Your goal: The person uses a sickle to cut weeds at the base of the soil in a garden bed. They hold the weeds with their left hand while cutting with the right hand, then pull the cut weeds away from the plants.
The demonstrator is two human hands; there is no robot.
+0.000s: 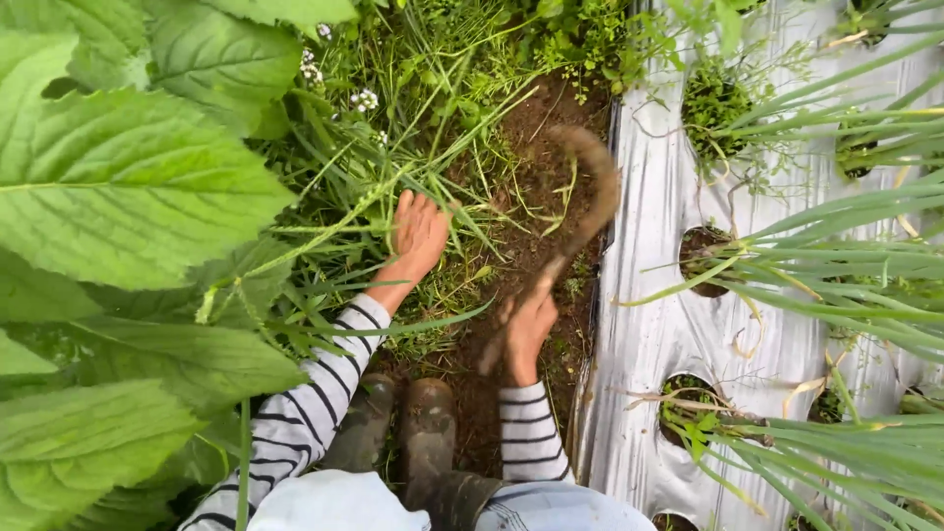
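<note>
sleeves: black-white stripes | boots: dark muddy rubber | trousers: light blue denim

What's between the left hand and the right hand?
Head view: bare brown soil with some grass blades separates the left hand from the right hand.

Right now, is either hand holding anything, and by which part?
The right hand grips a curved, soil-coated sickle-like tool by the lower end of its handle; it is motion-blurred. The left hand reaches into the grass; whether it grips any cannot be told.
</note>
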